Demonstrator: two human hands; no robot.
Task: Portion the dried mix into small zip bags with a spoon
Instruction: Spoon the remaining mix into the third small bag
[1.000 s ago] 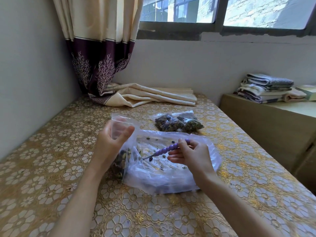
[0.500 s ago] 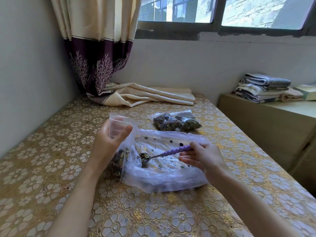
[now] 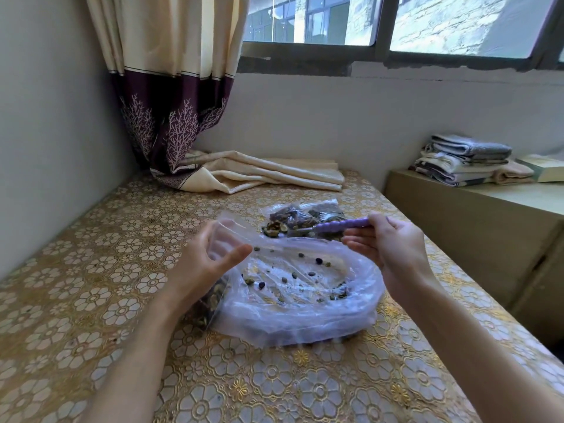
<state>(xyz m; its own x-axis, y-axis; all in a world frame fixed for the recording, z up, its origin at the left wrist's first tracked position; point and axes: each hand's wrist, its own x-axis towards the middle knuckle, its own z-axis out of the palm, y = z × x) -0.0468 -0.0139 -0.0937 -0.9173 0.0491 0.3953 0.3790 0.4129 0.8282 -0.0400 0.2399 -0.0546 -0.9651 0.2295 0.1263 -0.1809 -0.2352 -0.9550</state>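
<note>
Her left hand pinches a small zip bag open mid-table; the right hand grips the purple-handled spoon (heaped with mix) above the big bag.

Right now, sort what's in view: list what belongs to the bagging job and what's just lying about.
Job:
- spoon, loaded, in right hand
- small zip bag, held open by left hand
- large bag of mix
- filled bags

Lying about:
- curtain
- folded cloth
- stacked towels
</note>
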